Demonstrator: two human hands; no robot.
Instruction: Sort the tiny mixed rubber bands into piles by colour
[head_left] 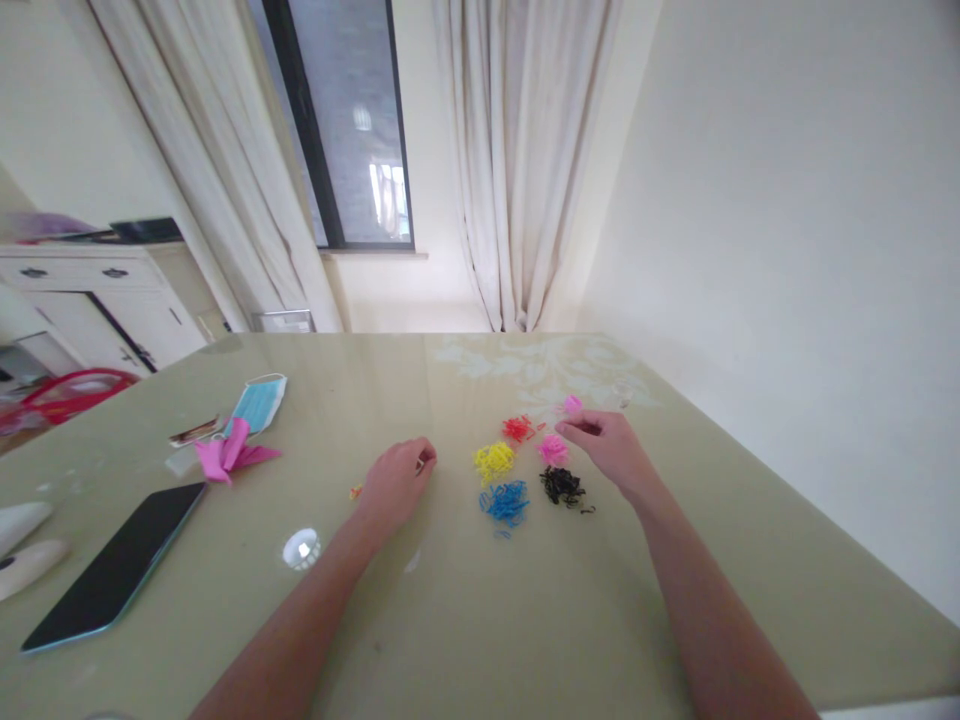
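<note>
My left hand (pixel 397 478) rests on the table with its fingers curled closed. A small pale bit shows at its fingertips, too small to name. Beside its wrist lies a little orange-yellow piece (pixel 355 492), partly covered by the hand. My right hand (pixel 606 446) is closed in a pinch above the pink rubber bands (pixel 553 450); what it pinches, if anything, I cannot make out. Small rubber bands lie in separate piles between the hands: red (pixel 517 429), yellow (pixel 494 460), blue (pixel 505 503) and black (pixel 562 486). Another pink bit (pixel 573 404) sits just beyond my right fingertips.
On the left of the glossy table (pixel 450 620) lie a black-screened tablet (pixel 116 565), a pink folded paper shape (pixel 229 455), a blue face mask (pixel 259 402) and white rounded objects (pixel 30 565). A wall (pixel 825 300) runs along the right edge.
</note>
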